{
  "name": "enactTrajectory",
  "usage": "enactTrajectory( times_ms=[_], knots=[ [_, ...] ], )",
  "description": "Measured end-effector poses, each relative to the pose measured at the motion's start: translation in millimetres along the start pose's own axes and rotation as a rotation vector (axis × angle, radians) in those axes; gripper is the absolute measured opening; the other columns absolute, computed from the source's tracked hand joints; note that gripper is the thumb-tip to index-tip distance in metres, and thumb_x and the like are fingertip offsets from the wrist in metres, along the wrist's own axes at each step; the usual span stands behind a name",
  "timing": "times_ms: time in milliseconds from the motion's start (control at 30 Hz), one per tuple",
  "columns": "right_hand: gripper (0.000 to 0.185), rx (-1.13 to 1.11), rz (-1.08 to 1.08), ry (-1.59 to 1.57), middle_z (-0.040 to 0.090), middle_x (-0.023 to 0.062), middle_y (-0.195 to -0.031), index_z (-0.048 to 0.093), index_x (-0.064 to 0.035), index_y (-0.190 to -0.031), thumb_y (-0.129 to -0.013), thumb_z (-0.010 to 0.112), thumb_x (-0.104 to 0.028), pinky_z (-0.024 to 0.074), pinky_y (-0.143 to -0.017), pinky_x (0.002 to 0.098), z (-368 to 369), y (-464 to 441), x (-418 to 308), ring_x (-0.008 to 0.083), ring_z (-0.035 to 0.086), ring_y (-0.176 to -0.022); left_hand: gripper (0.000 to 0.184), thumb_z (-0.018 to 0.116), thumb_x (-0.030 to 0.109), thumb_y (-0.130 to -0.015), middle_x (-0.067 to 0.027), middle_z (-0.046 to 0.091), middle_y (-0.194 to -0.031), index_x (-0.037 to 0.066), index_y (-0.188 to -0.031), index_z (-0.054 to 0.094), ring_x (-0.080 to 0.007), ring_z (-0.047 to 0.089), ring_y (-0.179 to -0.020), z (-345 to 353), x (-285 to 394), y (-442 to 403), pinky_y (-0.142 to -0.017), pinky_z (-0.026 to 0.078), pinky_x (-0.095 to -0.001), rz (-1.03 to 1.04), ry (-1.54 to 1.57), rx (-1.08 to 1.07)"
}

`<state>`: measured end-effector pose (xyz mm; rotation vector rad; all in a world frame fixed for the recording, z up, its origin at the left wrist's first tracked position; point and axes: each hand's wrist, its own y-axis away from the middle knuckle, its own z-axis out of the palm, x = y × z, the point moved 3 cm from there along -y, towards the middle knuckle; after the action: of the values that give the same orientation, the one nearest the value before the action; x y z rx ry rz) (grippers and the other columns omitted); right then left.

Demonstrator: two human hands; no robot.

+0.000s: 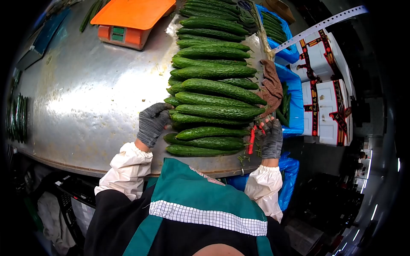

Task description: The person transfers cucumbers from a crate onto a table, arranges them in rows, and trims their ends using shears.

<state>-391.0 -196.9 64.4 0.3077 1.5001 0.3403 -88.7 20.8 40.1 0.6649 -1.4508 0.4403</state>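
Observation:
A long row of bumpy green cucumbers [215,112] lies side by side on the metal table [98,123], their stem ends mostly to the right. At the row's left ends is my left hand [152,124], in a grey fingerless glove, thumb and fingers apart beside the cucumber tips; whether it touches them is unclear. My right hand [272,138], gloved alike, is closed around a red-handled tool [252,140] at the right ends of the cucumbers. The tool's working end cannot be made out. Small green stem bits [241,159] lie near the table's front edge.
An orange scale [134,19] stands at the back. A brown cloth [270,85] lies along the table's right edge. Beyond it are blue-lined crates [294,85] with cucumbers and white taped boxes [326,111]. More cucumbers [18,118] lie far left.

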Motion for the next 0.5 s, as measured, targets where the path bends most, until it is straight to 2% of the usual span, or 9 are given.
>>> enactTrajectory(
  times_ms=[33, 200, 233, 300, 333, 367, 433, 467, 500],
  knots=[
    [0.037, 0.018, -0.001, 0.025, 0.051, 0.0066, -0.109, 0.047, -0.0102, -0.11, -0.084, 0.049, -0.036, 0.0427, -0.071, 0.0393, -5, 5, 2, 0.0217, 0.052, -0.094, 0.017, 0.049, 0.0, -0.078, -0.0063, 0.06, -0.069, 0.001, -0.089, 0.062, -0.0069, 0.05, -0.047, -2, -1, -1, -0.043, 0.042, -0.0209, -0.088, 0.138, 0.016],
    [0.029, -0.009, -0.111, 0.088, 0.059, 0.0045, -0.092, 0.049, -0.0078, -0.105, -0.087, 0.046, -0.03, 0.0456, -0.059, 0.0267, -21, 30, 19, 0.0173, 0.059, -0.074, 0.018, 0.048, 0.004, -0.082, -0.0033, 0.053, -0.06, 0.002, -0.095, 0.059, -0.0068, 0.046, -0.044, -12, 9, -4, -0.041, 0.039, -0.0196, -0.127, 0.177, 0.091],
    [0.029, -0.006, -0.112, 0.081, 0.059, 0.0045, -0.092, 0.049, -0.0078, -0.105, -0.087, 0.046, -0.03, 0.0456, -0.059, 0.0267, -26, 35, 25, 0.0173, 0.059, -0.074, 0.018, 0.048, 0.004, -0.082, -0.0033, 0.053, -0.06, 0.002, -0.095, 0.059, -0.0068, 0.046, -0.044, -10, 13, -3, -0.041, 0.039, -0.0196, -0.123, 0.172, 0.086],
    [0.025, -0.227, -0.064, -0.034, 0.057, 0.0088, -0.091, 0.05, -0.0028, -0.102, -0.085, 0.052, -0.022, 0.0497, -0.058, 0.0267, -31, 44, 39, 0.0177, 0.059, -0.071, 0.017, 0.048, 0.005, -0.082, -0.0034, 0.053, -0.06, 0.004, -0.096, 0.059, -0.0066, 0.047, -0.046, -3, 26, 4, -0.042, 0.04, -0.0196, -0.063, 0.151, 0.143],
    [0.03, -0.321, 0.018, -0.036, 0.057, 0.0135, -0.095, 0.048, -0.0013, -0.108, -0.086, 0.048, -0.022, 0.051, -0.063, 0.0292, -23, 58, 37, 0.021, 0.06, -0.072, 0.017, 0.049, 0.007, -0.083, -0.0027, 0.053, -0.062, 0.003, -0.096, 0.059, -0.0071, 0.047, -0.048, 5, 32, 9, -0.043, 0.039, -0.0191, 0.016, 0.116, 0.108],
    [0.03, -0.316, 0.015, -0.046, 0.057, 0.0135, -0.095, 0.048, -0.0013, -0.108, -0.086, 0.048, -0.022, 0.051, -0.063, 0.0292, -20, 62, 39, 0.021, 0.06, -0.072, 0.017, 0.05, 0.008, -0.084, -0.0024, 0.055, -0.064, 0.004, -0.097, 0.059, -0.0079, 0.05, -0.051, 17, 49, 15, -0.046, 0.042, -0.0197, 0.104, 0.068, 0.043],
    [0.035, -0.865, 0.315, -0.32, 0.055, 0.0171, -0.104, 0.042, -0.0006, -0.116, -0.089, 0.041, -0.024, 0.0504, -0.07, 0.0337, -1, 79, 47, 0.0269, 0.059, -0.083, 0.021, 0.052, 0.006, -0.082, -0.0055, 0.057, -0.067, 0.006, -0.102, 0.058, -0.0128, 0.056, -0.056, 46, 53, 23, -0.051, 0.046, -0.0218, 0.362, 0.018, -0.056],
    [0.036, -1.047, 0.443, -0.4, 0.053, 0.0169, -0.106, 0.042, -0.0016, -0.116, -0.089, 0.041, -0.024, 0.0475, -0.073, 0.0348, 9, 87, 50, 0.027, 0.057, -0.086, 0.029, 0.056, 0.006, -0.077, -0.0083, 0.058, -0.069, 0.007, -0.106, 0.055, -0.0164, 0.058, -0.059, 61, 65, 28, -0.054, 0.048, -0.0227, 0.522, -0.224, -0.129],
    [0.037, -1.05, 0.469, -0.402, 0.052, 0.0166, -0.108, 0.041, -0.0025, -0.117, -0.088, 0.042, -0.025, 0.0447, -0.076, 0.0359, 16, 91, 54, 0.0271, 0.055, -0.089, 0.039, 0.06, 0.007, -0.072, -0.0111, 0.059, -0.072, 0.008, -0.11, 0.053, -0.0201, 0.061, -0.062, 76, 78, 35, -0.056, 0.049, -0.0237, 0.68, -0.469, -0.2]
  ],
)
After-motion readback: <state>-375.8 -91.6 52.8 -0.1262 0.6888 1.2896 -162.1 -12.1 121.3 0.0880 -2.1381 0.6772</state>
